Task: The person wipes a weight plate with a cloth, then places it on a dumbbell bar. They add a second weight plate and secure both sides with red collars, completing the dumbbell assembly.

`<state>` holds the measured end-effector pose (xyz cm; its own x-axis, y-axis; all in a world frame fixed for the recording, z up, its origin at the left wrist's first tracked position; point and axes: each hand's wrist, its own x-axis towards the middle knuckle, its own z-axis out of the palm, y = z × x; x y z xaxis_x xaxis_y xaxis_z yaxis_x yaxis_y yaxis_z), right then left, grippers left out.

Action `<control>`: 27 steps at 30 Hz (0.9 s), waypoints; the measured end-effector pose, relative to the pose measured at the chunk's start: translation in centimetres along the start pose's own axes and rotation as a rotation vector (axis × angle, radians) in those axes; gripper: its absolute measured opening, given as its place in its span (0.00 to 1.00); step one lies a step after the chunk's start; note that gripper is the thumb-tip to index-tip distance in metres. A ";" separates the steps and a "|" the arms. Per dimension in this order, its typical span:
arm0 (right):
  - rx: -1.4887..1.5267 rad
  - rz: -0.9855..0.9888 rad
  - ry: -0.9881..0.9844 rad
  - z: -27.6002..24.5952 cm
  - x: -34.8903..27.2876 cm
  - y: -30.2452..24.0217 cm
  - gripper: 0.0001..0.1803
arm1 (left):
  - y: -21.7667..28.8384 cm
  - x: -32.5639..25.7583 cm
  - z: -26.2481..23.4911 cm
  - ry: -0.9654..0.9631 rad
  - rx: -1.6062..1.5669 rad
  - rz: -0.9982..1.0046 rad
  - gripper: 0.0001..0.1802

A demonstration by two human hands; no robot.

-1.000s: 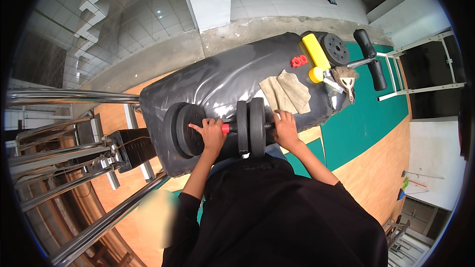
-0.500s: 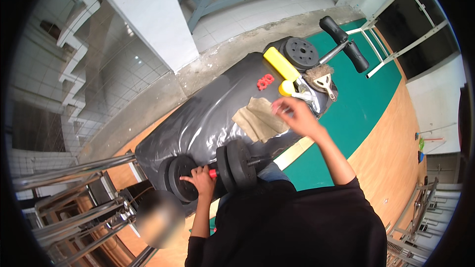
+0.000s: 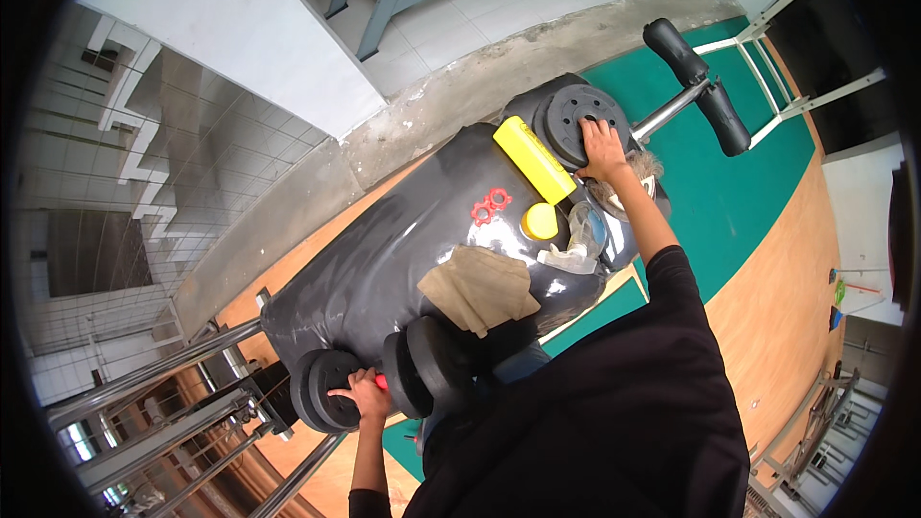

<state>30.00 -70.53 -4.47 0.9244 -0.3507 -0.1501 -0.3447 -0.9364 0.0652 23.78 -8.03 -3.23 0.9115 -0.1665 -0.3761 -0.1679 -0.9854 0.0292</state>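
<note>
Around the red-gripped bar of a black dumbbell, at the near left of the padded bench, my left hand is closed, one digit lying along a plate. My right hand is on a black weight plate at the bench's far right end, fingers over its face and thumb near its rim. Beside that plate lies a yellow bottle. A yellow lid, two red star collars and a clear plastic piece with a white nozzle lie nearby. A brown cloth is spread between my hands.
The black bench is covered in shiny plastic. Behind my right wrist is a bristled brush. Padded rollers stick out past the far end. Metal rails stand at the left, and a white pillar rises behind.
My right hand has moved from above the cloth, away and to the right, onto the weight plate. My left hand stays on the dumbbell. The whole view has shifted.
</note>
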 end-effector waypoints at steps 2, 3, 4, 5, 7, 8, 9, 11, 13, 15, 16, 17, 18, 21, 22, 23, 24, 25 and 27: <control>0.027 -0.058 -0.041 -0.4 1.0 0.9 0.65 | 0.2 0.2 -0.2 -0.021 -0.018 -0.025 0.10; 0.067 -0.105 0.003 -0.8 1.3 1.4 0.62 | 0.0 0.4 -0.2 -0.034 -0.020 -0.035 0.10; 0.110 -0.108 -0.037 -1.7 1.4 1.9 0.60 | 0.0 0.7 -0.1 -0.046 -0.027 -0.038 0.10; 0.151 -0.112 -0.079 -2.7 1.5 2.5 0.58 | 0.1 0.9 -0.4 -0.036 -0.040 -0.030 0.12; 0.228 -0.151 -0.023 -3.9 1.8 3.5 0.48 | 0.2 0.9 -0.5 -0.060 -0.030 -0.032 0.13; 0.270 -0.151 -0.004 -4.3 2.4 3.8 0.46 | 0.2 0.5 -0.5 -0.073 -0.026 -0.041 0.14; 0.313 -0.138 0.014 -4.9 2.8 4.3 0.45 | 0.2 0.3 -0.6 -0.069 -0.023 -0.046 0.16; 0.416 -0.012 -0.015 -7.3 1.8 5.3 0.40 | -0.1 1.3 -0.3 -0.063 -0.007 -0.015 0.16; 0.738 0.175 0.025 -7.7 1.4 6.6 0.38 | 0.4 1.3 -0.9 -0.069 -0.005 -0.013 0.16; 1.038 0.260 0.160 -5.2 1.9 9.4 0.35 | 0.4 1.3 -0.9 -0.078 -0.009 -0.014 0.16; 1.320 0.334 0.137 -7.8 0.7 7.4 0.34 | 0.2 1.2 -0.8 -0.080 -0.005 -0.023 0.16; 1.336 0.362 0.181 -7.6 0.4 7.4 0.32 | 0.0 1.1 -0.6 -0.065 0.003 -0.012 0.15; 1.352 0.391 0.226 -7.4 0.3 7.4 0.31 | -0.3 1.1 -0.2 -0.050 0.011 0.000 0.14; 1.018 0.147 0.191 -8.0 0.6 5.9 0.29 | -1.3 1.1 0.7 -0.045 0.015 0.004 0.13; 0.667 0.148 0.154 -8.1 1.0 5.3 0.30 | -1.3 1.3 0.6 -0.046 0.011 0.002 0.13; 0.505 0.106 0.157 -7.7 1.1 4.4 0.31 | -1.2 1.3 0.5 -0.053 0.000 -0.003 0.13; 0.343 0.064 0.160 -7.1 1.2 3.4 0.31 | -1.0 1.2 0.4 -0.060 -0.011 -0.008 0.13; 0.168 0.028 0.136 -6.8 1.3 2.3 0.35 | -0.8 1.2 0.1 -0.065 -0.020 -0.016 0.13; 0.035 -0.079 0.036 -5.8 1.7 1.7 0.36 | -0.5 1.4 -0.3 -0.066 -0.027 -0.014 0.13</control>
<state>31.95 -72.63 1.06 0.9539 -0.2757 -0.1182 -0.2753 -0.9611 0.0201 25.22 -7.82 -3.49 0.8865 -0.1513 -0.4373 -0.1449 -0.9883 0.0481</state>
